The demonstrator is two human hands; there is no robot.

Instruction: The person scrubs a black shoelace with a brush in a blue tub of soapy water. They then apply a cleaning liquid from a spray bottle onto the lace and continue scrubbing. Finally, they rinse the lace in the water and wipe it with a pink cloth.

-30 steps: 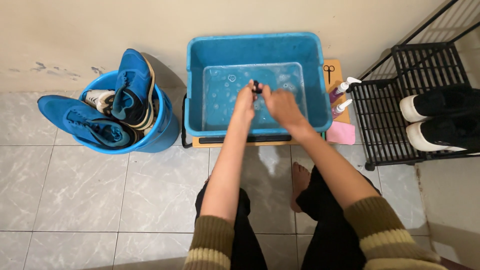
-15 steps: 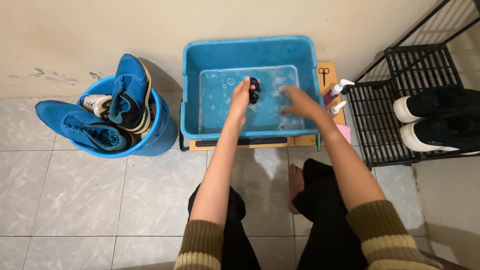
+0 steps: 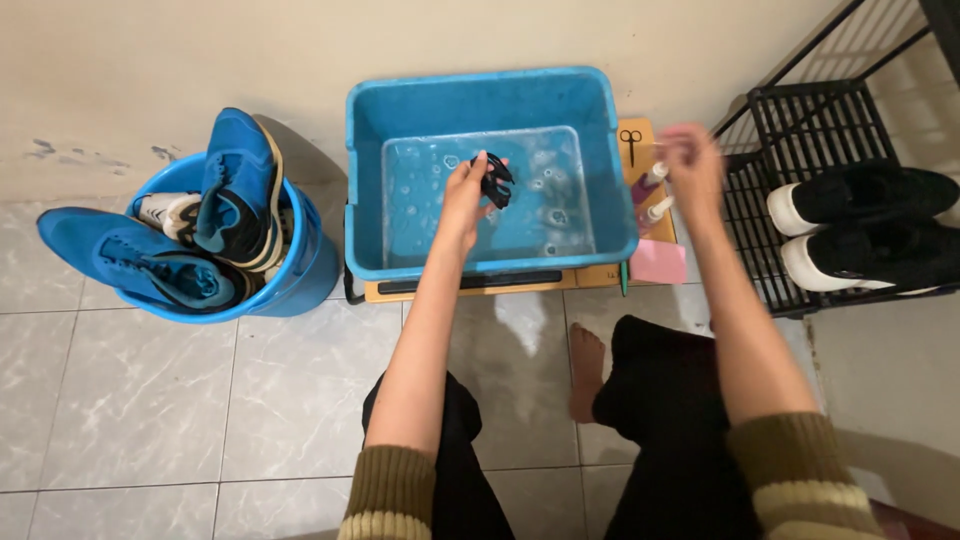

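Observation:
A blue rectangular tub (image 3: 370, 150) with shallow soapy water stands on a low wooden board against the wall. Over the water, my left hand (image 3: 465, 192) holds a small bundle of dark shoelaces (image 3: 496, 180). My right hand (image 3: 688, 158) is blurred, out to the right of the tub, above two small white-capped bottles (image 3: 652, 192) standing on the board; whether it touches them is unclear, and its fingers look loosely apart.
A round blue bucket (image 3: 300, 280) at the left holds blue sneakers (image 3: 150, 262). Small scissors (image 3: 632, 145) and a pink sponge (image 3: 657, 262) lie on the board. A black wire rack (image 3: 800, 130) at the right carries black shoes with white soles (image 3: 870, 225). My bare foot (image 3: 586, 370) rests on the tiles.
My right hand has left the laces over the tub and swung right toward the bottles. The left hand stays over the water with the laces.

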